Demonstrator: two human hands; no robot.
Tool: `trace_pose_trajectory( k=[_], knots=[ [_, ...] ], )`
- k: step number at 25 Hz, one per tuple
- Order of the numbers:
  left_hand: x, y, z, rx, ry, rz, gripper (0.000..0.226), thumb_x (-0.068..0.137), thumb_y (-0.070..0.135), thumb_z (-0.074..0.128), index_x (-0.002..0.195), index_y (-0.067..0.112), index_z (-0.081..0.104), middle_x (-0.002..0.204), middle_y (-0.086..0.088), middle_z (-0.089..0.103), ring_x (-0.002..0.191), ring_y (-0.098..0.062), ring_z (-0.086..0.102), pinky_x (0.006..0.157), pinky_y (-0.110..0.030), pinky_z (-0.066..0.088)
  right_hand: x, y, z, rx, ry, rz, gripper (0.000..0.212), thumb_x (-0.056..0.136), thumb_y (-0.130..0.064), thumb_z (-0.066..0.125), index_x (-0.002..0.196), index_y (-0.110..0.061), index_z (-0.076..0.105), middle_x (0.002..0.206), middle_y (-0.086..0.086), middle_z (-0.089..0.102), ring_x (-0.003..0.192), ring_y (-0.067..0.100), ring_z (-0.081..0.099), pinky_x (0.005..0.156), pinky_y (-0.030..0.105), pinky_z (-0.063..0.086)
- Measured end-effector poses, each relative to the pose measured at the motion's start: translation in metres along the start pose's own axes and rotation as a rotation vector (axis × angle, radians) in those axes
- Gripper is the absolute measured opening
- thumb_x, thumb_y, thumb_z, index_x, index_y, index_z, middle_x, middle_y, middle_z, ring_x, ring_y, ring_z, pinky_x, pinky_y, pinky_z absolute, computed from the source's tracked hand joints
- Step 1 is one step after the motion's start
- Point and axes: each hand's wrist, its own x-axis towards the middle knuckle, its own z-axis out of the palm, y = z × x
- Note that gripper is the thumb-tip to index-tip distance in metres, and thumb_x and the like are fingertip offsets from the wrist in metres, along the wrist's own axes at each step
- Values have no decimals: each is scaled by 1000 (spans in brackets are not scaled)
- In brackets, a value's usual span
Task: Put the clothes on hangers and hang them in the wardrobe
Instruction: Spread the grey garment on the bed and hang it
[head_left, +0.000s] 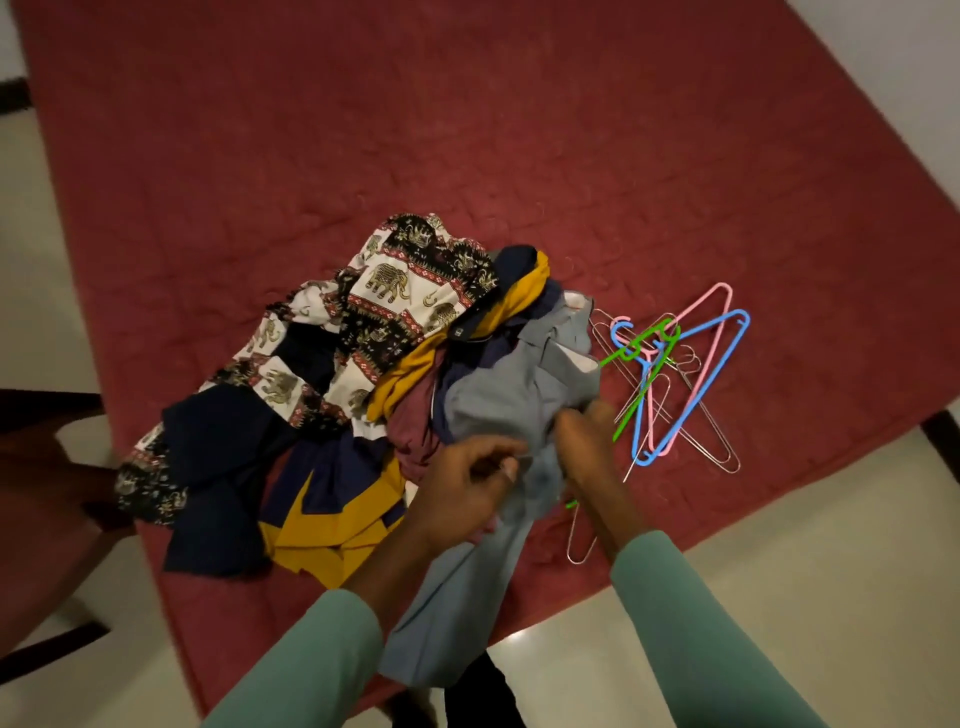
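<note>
Looking down, you have a dark wooden chair (47, 467) at the far left, standing on the pale glossy floor tiles (36, 270) just beside the bed. The maroon quilted bedspread (467, 130), with its puckered stitching, fills most of the view. On it lies a loose heap of soft clothes: a crumpled navy garment (218, 441), a black-and-white elephant-print cloth (384, 291), a mustard-yellow and navy pleated piece (332, 530) and a dull maroon garment (415, 431), all overlapping. Your left hand (467, 483), in a teal sleeve (311, 670), pinches a fold of the pale grey shirt (509, 395). That shirt lies on the heap's right side, and its tail hangs over the near edge of the bed. Your right hand (587, 447) has its fingers curled into the same shirt. The heap crowds the shirt on the left. To the right, the tangle of hangers touches it: one green plastic hanger (636, 400), one blue plastic hanger (742, 317) and one pink plastic hanger (724, 291). Under them are thin wire hangers (722, 452), too overlapped to count. One more wire loop (570, 540) sits by your right wrist.
</note>
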Motion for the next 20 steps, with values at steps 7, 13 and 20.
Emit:
trace_pose_trajectory(
  k=[7,13,20],
  knots=[
    [-46,63,-87,40,196,127,55,95,1,66,142,28,56,141,7,57,125,-1,56,100,-31,54,-110,-93,-63,314,-384,-156,42,78,3,67,120,-3,65,102,8,76,95,25,74,76,35,61],
    [-99,117,-158,188,4,367,91,68,34,89,134,70,38,143,10,52,133,-14,55,106,-40,51,-248,-206,-77,339,-683,-378,43,62,-8,49,103,-6,64,80,-1,77,74,13,74,73,29,58],
    [-187,125,-262,253,141,356,69,62,52,92,125,33,69,130,9,67,117,-8,66,92,-40,59,-337,-265,-70,317,-615,-660,47,94,0,44,64,-14,76,67,-3,73,62,9,71,64,28,58]
  ],
)
